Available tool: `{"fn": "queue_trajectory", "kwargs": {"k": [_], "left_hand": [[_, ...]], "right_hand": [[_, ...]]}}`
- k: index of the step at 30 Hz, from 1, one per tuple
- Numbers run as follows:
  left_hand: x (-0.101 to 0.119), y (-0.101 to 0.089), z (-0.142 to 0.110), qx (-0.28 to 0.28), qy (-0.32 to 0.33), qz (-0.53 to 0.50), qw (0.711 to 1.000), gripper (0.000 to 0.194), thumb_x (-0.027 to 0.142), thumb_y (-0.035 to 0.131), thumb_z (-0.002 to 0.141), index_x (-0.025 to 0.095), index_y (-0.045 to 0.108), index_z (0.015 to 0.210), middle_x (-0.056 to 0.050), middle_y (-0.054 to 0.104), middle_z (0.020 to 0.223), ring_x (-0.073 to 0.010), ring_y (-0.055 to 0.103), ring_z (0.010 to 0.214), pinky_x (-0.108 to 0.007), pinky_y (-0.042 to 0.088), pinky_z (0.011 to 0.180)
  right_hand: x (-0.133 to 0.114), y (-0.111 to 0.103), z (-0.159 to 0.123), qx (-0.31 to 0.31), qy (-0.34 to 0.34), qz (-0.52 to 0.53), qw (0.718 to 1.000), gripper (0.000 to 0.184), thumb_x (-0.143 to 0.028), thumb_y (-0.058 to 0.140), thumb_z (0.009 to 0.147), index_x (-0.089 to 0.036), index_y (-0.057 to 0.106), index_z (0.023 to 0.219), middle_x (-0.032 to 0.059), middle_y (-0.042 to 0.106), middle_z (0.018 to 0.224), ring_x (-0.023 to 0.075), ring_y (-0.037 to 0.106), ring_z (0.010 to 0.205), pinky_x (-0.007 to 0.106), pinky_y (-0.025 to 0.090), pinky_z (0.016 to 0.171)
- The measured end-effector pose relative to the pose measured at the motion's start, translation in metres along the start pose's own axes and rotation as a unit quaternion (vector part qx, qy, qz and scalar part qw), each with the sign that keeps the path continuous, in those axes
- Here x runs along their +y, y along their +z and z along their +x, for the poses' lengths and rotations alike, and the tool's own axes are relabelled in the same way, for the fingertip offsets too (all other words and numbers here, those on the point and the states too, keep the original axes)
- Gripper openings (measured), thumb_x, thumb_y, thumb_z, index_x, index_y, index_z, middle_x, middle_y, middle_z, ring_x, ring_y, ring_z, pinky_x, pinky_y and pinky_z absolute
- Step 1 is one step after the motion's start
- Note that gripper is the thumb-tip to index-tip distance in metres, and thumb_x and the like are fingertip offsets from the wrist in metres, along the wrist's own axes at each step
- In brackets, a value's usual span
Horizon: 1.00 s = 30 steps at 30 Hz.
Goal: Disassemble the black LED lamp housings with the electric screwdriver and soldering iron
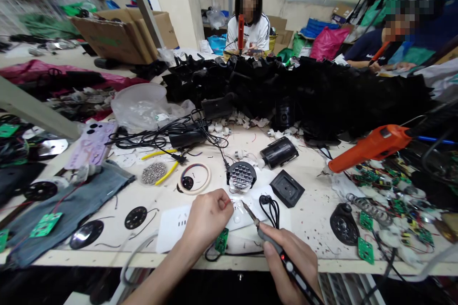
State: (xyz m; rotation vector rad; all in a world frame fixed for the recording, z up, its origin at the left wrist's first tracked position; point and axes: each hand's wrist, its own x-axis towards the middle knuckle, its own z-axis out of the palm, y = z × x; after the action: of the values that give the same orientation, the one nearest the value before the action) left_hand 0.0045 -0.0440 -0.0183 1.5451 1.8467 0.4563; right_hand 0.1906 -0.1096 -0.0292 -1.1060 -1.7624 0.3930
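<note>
My right hand [291,259] is wrapped round a soldering iron [266,236] with a small red light on its handle. The iron's tip points up and left, just above a white power strip [173,226] lying on the bench. Close to the tip, my left hand [211,209] is closed in a pinch; a bit of red shows at the fingertips, too small to name. Under the left wrist sits a green circuit board [222,240], partly hidden. Right behind the hands stands a round lamp head [241,175] with a honeycomb reflector, apart from both hands.
An orange electric screwdriver [370,147] hangs at the right above loose circuit boards [367,221]. A tape roll [195,178], a dish of screws [153,173] and yellow-handled pliers [167,173] lie left. Black housings [304,90] are heaped behind; a person [248,28] sits beyond.
</note>
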Motion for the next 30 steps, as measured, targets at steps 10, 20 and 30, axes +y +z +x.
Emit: {"fn": "queue_trajectory", "kwargs": {"k": [10, 20, 30], "left_hand": [[-0.007, -0.002, -0.01, 0.04, 0.062, -0.04, 0.996, 0.023, 0.042, 0.058, 0.077, 0.02, 0.065, 0.075, -0.003, 0.064, 0.077, -0.0162, 0.056, 0.06, -0.028, 0.043, 0.058], [-0.017, -0.004, -0.014, -0.022, 0.124, -0.092, 0.988, 0.027, 0.035, 0.051, 0.086, 0.02, 0.073, 0.09, -0.006, 0.072, 0.089, -0.0199, 0.065, 0.082, -0.029, 0.048, 0.075], [-0.009, -0.001, -0.012, -0.015, 0.068, -0.071, 0.995, 0.026, 0.039, 0.053, 0.083, 0.019, 0.069, 0.077, -0.001, 0.067, 0.066, -0.0164, 0.059, 0.06, -0.026, 0.042, 0.058]], "right_hand": [[0.003, 0.003, -0.008, 0.02, 0.024, 0.007, 0.999, 0.029, -0.015, 0.055, 0.087, -0.02, 0.065, 0.114, 0.007, 0.074, 0.092, 0.0191, 0.07, 0.078, 0.03, 0.058, 0.07], [0.002, 0.004, -0.008, 0.032, 0.03, 0.024, 0.999, 0.028, -0.014, 0.053, 0.087, -0.019, 0.065, 0.113, 0.0066, 0.073, 0.089, 0.0179, 0.07, 0.075, 0.028, 0.057, 0.066], [0.002, 0.005, -0.009, 0.036, 0.03, 0.029, 0.998, 0.029, -0.014, 0.053, 0.087, -0.019, 0.065, 0.112, 0.0068, 0.073, 0.088, 0.0176, 0.07, 0.074, 0.028, 0.057, 0.066]]}}
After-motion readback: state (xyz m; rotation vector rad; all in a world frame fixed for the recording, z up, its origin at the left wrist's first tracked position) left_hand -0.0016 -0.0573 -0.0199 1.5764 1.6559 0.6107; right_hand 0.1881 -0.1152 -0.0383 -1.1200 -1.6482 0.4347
